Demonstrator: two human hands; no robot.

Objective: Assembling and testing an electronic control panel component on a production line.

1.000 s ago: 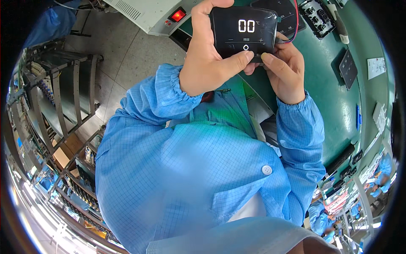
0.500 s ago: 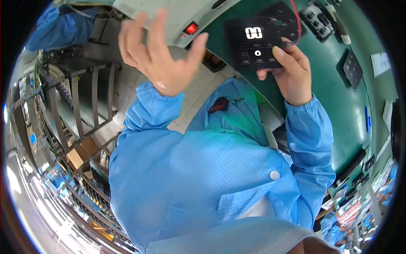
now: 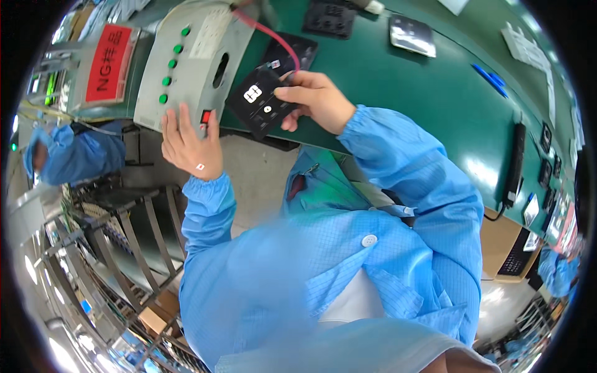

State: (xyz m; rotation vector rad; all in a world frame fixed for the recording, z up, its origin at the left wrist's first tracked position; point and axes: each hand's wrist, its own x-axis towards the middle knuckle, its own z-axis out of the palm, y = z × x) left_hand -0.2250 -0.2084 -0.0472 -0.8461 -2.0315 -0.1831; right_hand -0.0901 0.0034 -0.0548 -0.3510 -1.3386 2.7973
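My right hand (image 3: 318, 102) grips a flat black control panel (image 3: 254, 110) by its right edge, thumb on its face, tilted over the table's near edge. White lit marks glow on the panel, and a red cable (image 3: 273, 36) runs to it from a grey box. My left hand (image 3: 191, 147) is at the near end of that grey box (image 3: 186, 81), fingers stretched out and holding nothing. Its thumb is beside a red rocker switch (image 3: 206, 116); whether it touches is unclear. Another black panel (image 3: 292, 53) lies just behind the held one.
Green buttons (image 3: 166, 81) line the box top. A red-labelled case (image 3: 111, 65) stands left of it. On the green table (image 3: 398, 87) lie a black moulded part (image 3: 328, 18), a glossy square panel (image 3: 412, 36), blue pens (image 3: 491, 79) and a black power strip (image 3: 515, 163). Metal racks (image 3: 134, 230) stand at left.
My view has turned toward the grey box. My left hand has come down to the box near its switch, and the right hand has brought the panel closer to the box.
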